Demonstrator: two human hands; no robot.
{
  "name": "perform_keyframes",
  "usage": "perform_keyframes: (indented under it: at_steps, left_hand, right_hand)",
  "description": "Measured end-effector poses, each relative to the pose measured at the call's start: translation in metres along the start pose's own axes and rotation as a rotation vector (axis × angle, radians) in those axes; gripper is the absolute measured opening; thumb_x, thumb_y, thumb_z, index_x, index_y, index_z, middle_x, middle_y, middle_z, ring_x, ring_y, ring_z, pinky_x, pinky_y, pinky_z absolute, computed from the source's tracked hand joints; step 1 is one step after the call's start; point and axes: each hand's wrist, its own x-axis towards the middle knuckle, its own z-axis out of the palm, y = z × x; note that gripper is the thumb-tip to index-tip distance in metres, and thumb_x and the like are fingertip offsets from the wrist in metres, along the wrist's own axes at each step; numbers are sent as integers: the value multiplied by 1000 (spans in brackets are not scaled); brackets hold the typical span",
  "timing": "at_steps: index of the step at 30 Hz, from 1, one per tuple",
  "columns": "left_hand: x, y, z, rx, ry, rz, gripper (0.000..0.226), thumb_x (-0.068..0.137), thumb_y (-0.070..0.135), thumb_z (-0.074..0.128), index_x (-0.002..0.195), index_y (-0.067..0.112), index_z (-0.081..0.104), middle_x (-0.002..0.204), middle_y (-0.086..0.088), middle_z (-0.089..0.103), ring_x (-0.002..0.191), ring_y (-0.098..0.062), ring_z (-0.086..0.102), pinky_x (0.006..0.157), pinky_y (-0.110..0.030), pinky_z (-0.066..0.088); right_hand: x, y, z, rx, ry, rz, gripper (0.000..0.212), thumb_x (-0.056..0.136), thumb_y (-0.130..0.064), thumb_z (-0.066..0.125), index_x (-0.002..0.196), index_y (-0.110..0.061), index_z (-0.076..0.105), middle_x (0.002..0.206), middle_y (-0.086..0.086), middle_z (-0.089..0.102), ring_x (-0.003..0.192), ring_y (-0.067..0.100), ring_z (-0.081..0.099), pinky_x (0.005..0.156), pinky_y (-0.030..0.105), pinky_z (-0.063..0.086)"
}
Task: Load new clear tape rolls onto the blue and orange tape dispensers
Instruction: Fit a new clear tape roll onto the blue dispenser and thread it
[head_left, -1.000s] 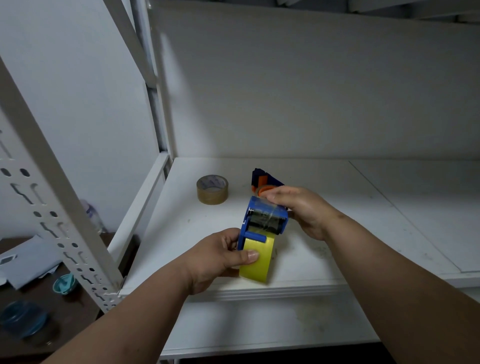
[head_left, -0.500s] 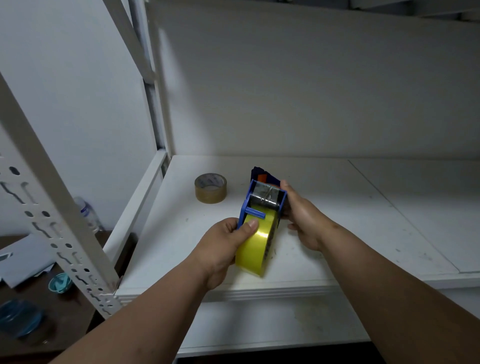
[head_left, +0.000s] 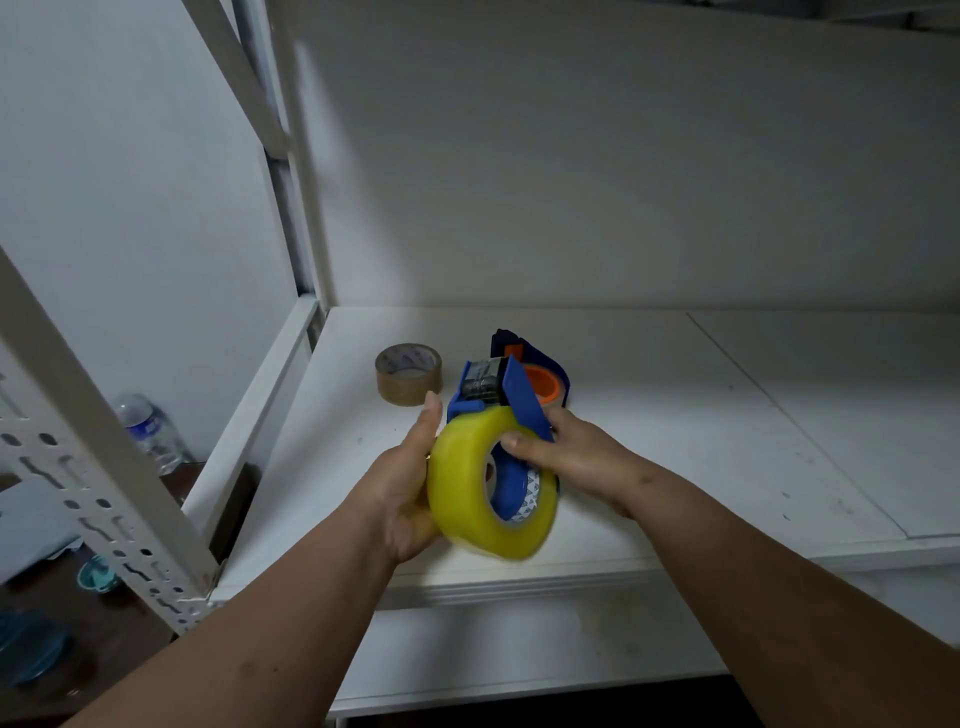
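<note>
White metal shelving (head_left: 675, 415) against a pale wall fills the view, seen from above by a person whose two bare forearms reach in over the shelf's front edge. Just above that front edge, toward its left end, both hands hold a large clear tape roll (head_left: 485, 499), yellowish in bulk, already seated on a blue tape dispenser (head_left: 506, 410). The left hand (head_left: 402, 488) cups the roll's outer face from the left, fingers loosely curled around it. The right hand (head_left: 569, 457) closes around the dispenser's blue handle arm, thumb pressing beside the roll's core. Behind them, toward the shelf's back left corner, a second dispenser (head_left: 540, 374) with an orange hub lies on the shelf, and just left of it sits a smaller brown tape roll (head_left: 409, 373). The first loading looks nearly done; the step in hand seems to be settling the roll. Next would likely come threading the tape end past the metal roller, which calls for a free fingertip.
</note>
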Motion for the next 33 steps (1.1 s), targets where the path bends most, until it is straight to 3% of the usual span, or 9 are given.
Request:
perform_keyframes:
  at_steps: [5,9,12,16,20,23,26,30,33]
  left_hand:
    - [-5,4,-10,76,-156,81,24,74,22,74,92,8,81,100,-18,76,85,-32,75,66,-43,60]
    - [-5,6,-19,71,-128,97,23,74,21,73,90,7,80,93,-17,77,79,-29,75,63,-40,60]
    - [-6,10,-27,88,-96,53,28,79,30,70,96,11,81,95,-15,77,79,-29,75,62,-42,60]
    - [-12,23,-35,364,33,8,47,73,47,70,108,16,74,90,-8,75,81,-24,71,62,-39,58]
    - [-10,32,-43,493,189,45,42,93,44,57,117,10,67,105,-17,72,90,-28,68,70,-39,59]
    - [-9,37,-50,654,316,123,40,97,43,52,114,9,64,113,-19,69,104,-33,67,84,-45,59]
    - [-10,37,-57,981,414,199,35,96,40,53,116,13,62,116,-12,66,106,-29,62,94,-46,54]
    - [-15,33,-59,1040,361,186,45,90,38,63,131,21,54,117,-6,63,100,-23,61,73,-35,56]
    - [-18,30,-60,1058,312,136,56,85,36,70,135,30,46,109,-1,60,92,-19,61,61,-29,54]
  right_hand:
    - [5,5,6,-231,28,0,83,71,-36,77,139,-27,30,126,-2,58,111,19,57,97,41,48]
    - [14,1,11,-365,81,4,69,77,-36,70,134,-23,33,121,-1,56,106,21,56,88,37,49]
    - [19,-3,14,-414,68,-19,46,75,-34,69,113,-28,44,100,-7,58,91,14,59,69,27,47]
    - [25,-9,20,-529,102,16,32,68,-36,67,92,-24,50,86,-2,61,76,14,59,62,30,50]
    - [32,-18,30,-570,97,39,33,66,-36,68,88,-15,55,86,9,65,70,20,60,59,32,48]
    - [37,-22,40,-555,118,51,39,69,-40,70,93,-15,53,89,5,64,76,19,62,67,35,54]
    - [40,-23,50,-592,170,25,53,74,-49,68,110,-15,49,95,2,58,80,19,55,72,36,52]
    - [39,-26,51,-651,155,51,57,77,-58,60,117,-19,48,102,3,59,87,21,59,77,38,55]
    - [36,-30,47,-631,-18,200,63,70,-64,61,117,-24,44,100,5,62,75,21,65,70,38,59]
